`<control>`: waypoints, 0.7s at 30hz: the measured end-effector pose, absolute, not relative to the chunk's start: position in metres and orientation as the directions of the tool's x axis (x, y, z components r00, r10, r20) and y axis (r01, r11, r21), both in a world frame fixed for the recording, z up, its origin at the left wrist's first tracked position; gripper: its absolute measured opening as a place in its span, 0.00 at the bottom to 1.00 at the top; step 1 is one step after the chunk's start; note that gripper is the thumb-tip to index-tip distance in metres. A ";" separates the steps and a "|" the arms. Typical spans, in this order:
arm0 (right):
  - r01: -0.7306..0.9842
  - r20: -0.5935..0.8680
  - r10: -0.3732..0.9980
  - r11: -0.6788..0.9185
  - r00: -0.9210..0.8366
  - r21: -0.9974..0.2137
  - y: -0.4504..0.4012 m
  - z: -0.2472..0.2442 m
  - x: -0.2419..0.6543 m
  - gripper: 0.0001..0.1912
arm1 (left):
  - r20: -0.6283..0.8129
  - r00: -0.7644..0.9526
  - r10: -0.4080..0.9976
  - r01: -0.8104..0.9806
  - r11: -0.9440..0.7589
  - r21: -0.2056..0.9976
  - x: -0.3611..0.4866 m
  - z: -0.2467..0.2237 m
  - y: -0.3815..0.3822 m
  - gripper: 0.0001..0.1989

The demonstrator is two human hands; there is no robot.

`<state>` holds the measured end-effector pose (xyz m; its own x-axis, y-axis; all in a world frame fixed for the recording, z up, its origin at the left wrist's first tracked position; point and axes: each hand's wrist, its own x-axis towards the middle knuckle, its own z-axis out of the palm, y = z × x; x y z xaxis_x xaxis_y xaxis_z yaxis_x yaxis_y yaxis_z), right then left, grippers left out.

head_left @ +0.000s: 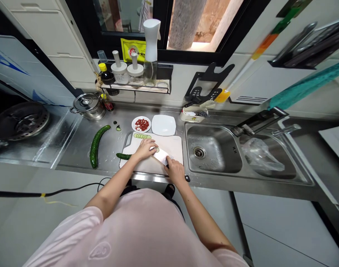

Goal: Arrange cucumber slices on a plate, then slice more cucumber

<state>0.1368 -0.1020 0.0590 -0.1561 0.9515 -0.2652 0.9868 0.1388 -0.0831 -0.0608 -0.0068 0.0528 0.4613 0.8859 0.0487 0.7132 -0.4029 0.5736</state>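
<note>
- The left hand [143, 149] is curled, fingertips pressing down on a cucumber [124, 156] on the white cutting board [173, 148]. The hand hides most of it; only the dark end shows, reaching past the board's left edge.
- The right hand [175, 171] is closed around a cleaver [160, 157], hiding the handle. The bright blade stands just beside the left hand.
- Cucumber slices [142, 136] lie in a row near the board's far edge, about five, overlapping too much to count surely.
- One more cucumber [95, 145] lies whole on the counter [73, 148], left of the board.
- Two plates stand beyond the board: one round with chopped red chili [142, 125], one square and white [163, 125].
</note>
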 end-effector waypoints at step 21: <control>0.993 -0.259 0.964 0.034 -0.063 -0.117 -0.106 0.047 0.159 0.23 | -0.110 -0.049 0.993 0.825 0.102 0.556 -0.063 0.000 0.064 0.08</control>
